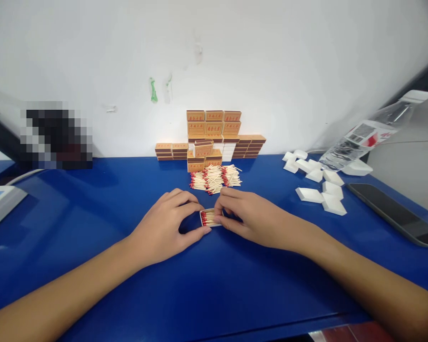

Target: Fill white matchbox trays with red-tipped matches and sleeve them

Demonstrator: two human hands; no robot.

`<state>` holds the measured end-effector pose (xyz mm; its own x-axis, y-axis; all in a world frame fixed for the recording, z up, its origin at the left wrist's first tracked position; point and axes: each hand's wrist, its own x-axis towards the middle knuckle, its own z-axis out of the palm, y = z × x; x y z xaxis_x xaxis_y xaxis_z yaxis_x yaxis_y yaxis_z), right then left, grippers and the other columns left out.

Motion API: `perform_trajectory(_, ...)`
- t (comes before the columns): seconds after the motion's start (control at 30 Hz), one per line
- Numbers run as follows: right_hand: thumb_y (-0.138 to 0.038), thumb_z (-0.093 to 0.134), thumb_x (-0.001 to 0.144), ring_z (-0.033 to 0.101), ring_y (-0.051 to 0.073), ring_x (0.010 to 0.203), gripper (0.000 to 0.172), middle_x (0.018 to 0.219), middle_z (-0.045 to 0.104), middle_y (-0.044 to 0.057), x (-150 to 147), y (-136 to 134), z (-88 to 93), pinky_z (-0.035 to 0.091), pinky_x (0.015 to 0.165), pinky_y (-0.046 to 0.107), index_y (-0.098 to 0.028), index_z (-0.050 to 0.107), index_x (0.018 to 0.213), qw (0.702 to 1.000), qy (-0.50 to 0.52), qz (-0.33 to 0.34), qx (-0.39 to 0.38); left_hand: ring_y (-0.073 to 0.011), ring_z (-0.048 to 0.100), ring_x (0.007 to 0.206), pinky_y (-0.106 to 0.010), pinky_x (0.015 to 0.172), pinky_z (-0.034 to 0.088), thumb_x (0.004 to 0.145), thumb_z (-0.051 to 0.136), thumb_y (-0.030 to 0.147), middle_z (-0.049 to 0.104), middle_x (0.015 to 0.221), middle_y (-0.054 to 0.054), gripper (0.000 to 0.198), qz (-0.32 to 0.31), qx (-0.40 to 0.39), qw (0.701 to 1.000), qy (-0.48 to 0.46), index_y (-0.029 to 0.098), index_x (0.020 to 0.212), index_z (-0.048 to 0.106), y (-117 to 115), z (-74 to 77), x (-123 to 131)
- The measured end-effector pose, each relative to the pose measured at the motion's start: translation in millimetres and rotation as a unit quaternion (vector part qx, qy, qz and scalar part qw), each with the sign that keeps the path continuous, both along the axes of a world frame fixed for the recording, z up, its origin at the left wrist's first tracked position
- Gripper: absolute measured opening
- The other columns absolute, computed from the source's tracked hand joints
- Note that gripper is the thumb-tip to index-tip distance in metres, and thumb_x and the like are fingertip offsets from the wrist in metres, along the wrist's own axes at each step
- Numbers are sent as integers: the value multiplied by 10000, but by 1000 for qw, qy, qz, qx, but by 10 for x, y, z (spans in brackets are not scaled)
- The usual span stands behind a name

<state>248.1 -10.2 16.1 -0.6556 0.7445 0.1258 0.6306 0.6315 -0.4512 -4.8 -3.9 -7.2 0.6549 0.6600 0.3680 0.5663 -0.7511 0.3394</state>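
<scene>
A small white matchbox tray point(209, 217) filled with red-tipped matches lies on the blue table point(92, 209) between my hands. My left hand point(166, 227) curls round its left end, thumb and fingers pinching the tray. My right hand point(248, 214) grips the right end with fingers closed on it. Just behind lies a loose pile of matches point(216, 177). Behind that, orange matchboxes point(214, 137) are stacked against the white wall.
Several empty white trays point(319, 185) lie scattered at the right. A plastic water bottle point(360, 137) lies tilted beyond them, and a dark phone point(395, 213) rests at the right edge. A white device point(0, 202) sits at the far left.
</scene>
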Motion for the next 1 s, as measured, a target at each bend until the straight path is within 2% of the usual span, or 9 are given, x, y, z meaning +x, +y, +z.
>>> perform_trajectory(0.33, -252, 611, 1055, 583, 148, 797, 119, 1002, 649, 30, 11, 2, 18, 421, 694, 297, -192, 642, 958, 1000, -9, -11, -4, -257, 645, 1089, -463, 990, 532, 965, 743, 430, 729, 1154, -61, 268, 1, -1, 1000, -1, 213, 1121, 755, -7, 4, -4)
perform_trajectory(0.67, -235, 601, 1055, 566, 142, 755, 159, 916, 599, 29, -9, -45, 99, 427, 690, 294, -193, 753, 1032, 999, 20, 31, 18, -262, 648, 1093, -469, 990, 535, 967, 740, 425, 730, 1160, -63, 265, 1, -1, 1000, 0, 223, 1137, 756, 4, 4, 0)
perform_trajectory(0.83, -224, 623, 1033, 559, 145, 749, 118, 864, 610, 15, 68, 45, 77, 418, 677, 291, -196, 732, 998, 996, 54, -11, 74, -262, 648, 1098, -470, 988, 535, 964, 745, 422, 729, 1160, -63, 263, 1, -4, 1000, -2, 226, 1138, 754, -5, 3, -6)
perform_trajectory(1.0, -194, 614, 1013, 557, 166, 771, 93, 885, 600, 29, 246, 279, -61, 425, 689, 304, -192, 704, 990, 989, 39, -71, 125, -262, 653, 1097, -461, 979, 536, 962, 750, 420, 733, 1158, -66, 268, -1, -4, 1000, -13, 218, 1138, 748, -17, 17, -4)
